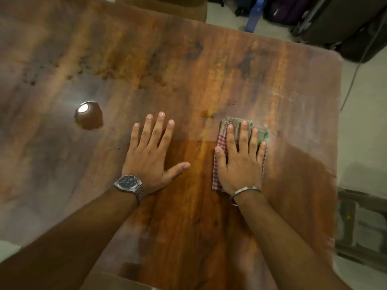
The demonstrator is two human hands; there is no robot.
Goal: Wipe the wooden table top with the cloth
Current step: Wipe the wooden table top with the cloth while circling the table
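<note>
Wiping now: I judge the step in hand is a stroke across the wooden surface (209,237), with a darker, cleaner-looking band nearest me and a greyish, dusty film further out.
Right hand: my right hand (240,162) lies flat on the cloth (218,164), fingers (243,135) spread and released, pressing down on it without clutching it.
Cloth: red-checked, folded, flat on the surface right of centre, under that palm, its far end poking out past the fingertips.
Left hand: my left hand (150,151) rests open, palm down, on bare wood just beside the cloth, grasping nothing; a wristwatch (128,183) sits at the wrist.
Doing it well: I would keep the palm weight even, push in long overlapping strokes along the grain, and let the left hand brace only.
Middle distance: a small round brown object (89,115) with a bright top stands to the left, well apart from both hands; I would wipe around it or lift it.
Far surface: dark specks and blotches (100,70) lie unwiped, so I judge much remains.
Risk: the fold may bunch under a hard push.
</note>
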